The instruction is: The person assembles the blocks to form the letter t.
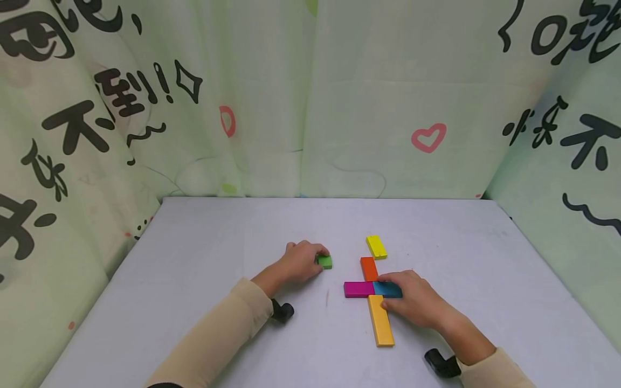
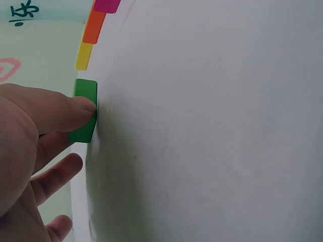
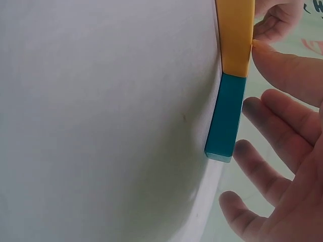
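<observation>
A small green block (image 1: 324,262) is pinched between the thumb and fingers of my left hand (image 1: 299,262), close to the tabletop. In the left wrist view the thumb presses on the green block (image 2: 85,117), with other fingers held away from it. My right hand (image 1: 414,297) holds a blue block (image 1: 388,290) at its sides, the thumb by the corner of a long yellow-orange block (image 1: 380,321). Against the blue block's left end lies a magenta block (image 1: 359,290). Above their seam stands an orange-red block (image 1: 368,269); a yellow block (image 1: 376,247) lies beyond it.
A white table (image 1: 233,226) carries the blocks. Around it hangs a pale green curtain (image 1: 271,97) with black writing and red hearts. Dark camera mounts sit on both wrists, and the beige sleeve (image 1: 228,323) of the left arm crosses the table's front left.
</observation>
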Available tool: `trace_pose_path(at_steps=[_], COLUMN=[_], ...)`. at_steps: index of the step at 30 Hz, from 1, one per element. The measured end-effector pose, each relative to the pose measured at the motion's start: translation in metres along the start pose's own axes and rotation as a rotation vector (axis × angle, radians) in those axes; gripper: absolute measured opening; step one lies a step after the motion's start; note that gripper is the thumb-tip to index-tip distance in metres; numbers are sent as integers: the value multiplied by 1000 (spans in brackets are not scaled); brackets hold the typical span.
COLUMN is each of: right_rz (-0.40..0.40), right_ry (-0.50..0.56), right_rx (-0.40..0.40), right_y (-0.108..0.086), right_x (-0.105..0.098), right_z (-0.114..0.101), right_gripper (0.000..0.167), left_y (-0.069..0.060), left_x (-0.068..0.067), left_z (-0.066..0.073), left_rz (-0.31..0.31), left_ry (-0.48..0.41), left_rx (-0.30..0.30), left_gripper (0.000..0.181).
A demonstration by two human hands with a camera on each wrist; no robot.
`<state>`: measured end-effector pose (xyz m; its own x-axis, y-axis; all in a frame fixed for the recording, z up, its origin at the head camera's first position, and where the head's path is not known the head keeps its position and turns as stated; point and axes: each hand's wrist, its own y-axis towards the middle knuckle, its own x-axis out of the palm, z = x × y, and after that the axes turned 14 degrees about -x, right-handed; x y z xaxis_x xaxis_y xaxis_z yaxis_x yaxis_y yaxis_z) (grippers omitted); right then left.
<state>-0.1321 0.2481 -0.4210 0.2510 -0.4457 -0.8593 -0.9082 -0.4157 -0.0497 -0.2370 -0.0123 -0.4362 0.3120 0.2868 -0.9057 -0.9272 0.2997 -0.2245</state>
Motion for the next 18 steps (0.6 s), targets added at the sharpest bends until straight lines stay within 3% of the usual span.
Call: trace_pose_path(at_steps=[18], right_rz=[-12], right_ry=[-4], right_rx=[-3], right_y=[0], right_x=[-1], right_z=[0], right_gripper=[50], left_y=[-23], left_x=[5], left_z=[-8], left_rz=[-10], left_ry=[11], left_rx=[84], left_gripper=[33])
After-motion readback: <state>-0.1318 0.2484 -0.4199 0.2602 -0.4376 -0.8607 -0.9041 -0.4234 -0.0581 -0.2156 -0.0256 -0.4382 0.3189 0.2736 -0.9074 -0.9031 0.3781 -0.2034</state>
